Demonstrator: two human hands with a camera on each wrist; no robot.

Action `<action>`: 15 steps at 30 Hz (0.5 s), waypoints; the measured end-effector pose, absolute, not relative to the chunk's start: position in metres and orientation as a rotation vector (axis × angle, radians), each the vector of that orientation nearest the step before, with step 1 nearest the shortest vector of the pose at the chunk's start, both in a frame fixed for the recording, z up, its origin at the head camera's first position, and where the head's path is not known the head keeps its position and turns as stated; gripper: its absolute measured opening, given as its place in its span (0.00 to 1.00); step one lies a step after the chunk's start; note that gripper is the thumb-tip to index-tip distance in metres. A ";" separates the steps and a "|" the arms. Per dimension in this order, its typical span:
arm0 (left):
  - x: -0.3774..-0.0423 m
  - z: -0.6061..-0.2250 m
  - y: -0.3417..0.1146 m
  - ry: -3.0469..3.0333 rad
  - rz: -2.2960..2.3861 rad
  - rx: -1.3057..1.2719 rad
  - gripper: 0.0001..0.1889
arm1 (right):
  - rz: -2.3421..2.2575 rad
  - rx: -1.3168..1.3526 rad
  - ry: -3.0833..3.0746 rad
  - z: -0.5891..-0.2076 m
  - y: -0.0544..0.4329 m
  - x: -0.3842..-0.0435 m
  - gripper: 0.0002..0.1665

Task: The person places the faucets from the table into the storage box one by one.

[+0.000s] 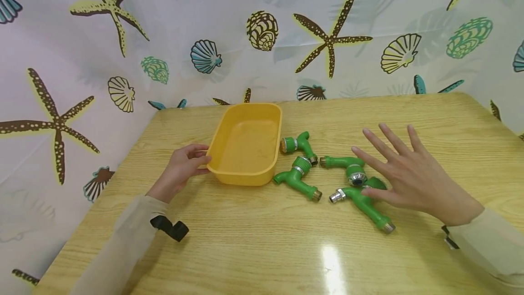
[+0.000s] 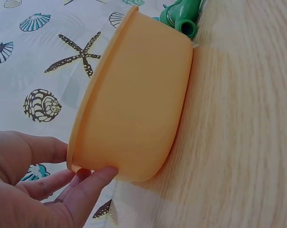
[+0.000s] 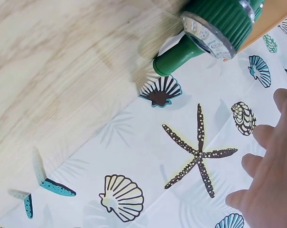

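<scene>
At the near left corner of a yellow plastic basin (image 1: 241,178), my left hand (image 1: 182,170) pinches the rim between thumb and fingers. The left wrist view shows that grip close up, with the basin's outer wall (image 2: 134,95) facing the camera. Inside, the basin holds nothing. Just right of it lie two green plastic taps, one farther back (image 1: 303,142) and one nearer (image 1: 295,180). My right hand (image 1: 413,179) is spread with straight fingers, beside and partly over more green taps (image 1: 365,205), hiding part of them. It grips nothing. One tap (image 3: 214,28) looms large in the right wrist view.
The wood-grain table (image 1: 245,240) carries everything. Behind it and along its left side hangs a white cloth (image 1: 229,8) printed with starfish and shells. A black strap (image 1: 169,227) is round the left sleeve.
</scene>
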State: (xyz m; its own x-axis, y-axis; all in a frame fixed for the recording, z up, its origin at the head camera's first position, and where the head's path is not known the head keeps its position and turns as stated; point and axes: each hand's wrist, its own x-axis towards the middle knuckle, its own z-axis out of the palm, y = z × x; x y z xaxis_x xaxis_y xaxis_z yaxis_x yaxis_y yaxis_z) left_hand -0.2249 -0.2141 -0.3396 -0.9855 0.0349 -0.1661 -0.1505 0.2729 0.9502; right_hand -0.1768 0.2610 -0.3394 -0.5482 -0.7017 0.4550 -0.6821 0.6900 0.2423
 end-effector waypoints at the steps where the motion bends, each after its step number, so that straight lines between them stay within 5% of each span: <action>1: -0.225 -0.340 -0.214 2.379 1.803 -0.108 0.23 | -0.050 1.060 -2.377 -0.339 0.261 -0.177 0.49; 15: -0.215 -0.337 -0.210 2.365 1.799 -0.112 0.24 | -0.067 1.040 -2.409 -0.342 0.263 -0.175 0.50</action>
State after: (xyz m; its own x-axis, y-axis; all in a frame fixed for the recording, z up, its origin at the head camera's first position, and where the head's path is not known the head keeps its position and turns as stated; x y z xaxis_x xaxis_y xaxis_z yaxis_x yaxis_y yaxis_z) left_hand -0.2154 -0.2102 -0.3367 -0.9831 0.0421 -0.1783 -0.1606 0.2706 0.9492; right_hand -0.1754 0.2634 -0.3417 -0.5760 -0.6922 0.4348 -0.6671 0.7055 0.2393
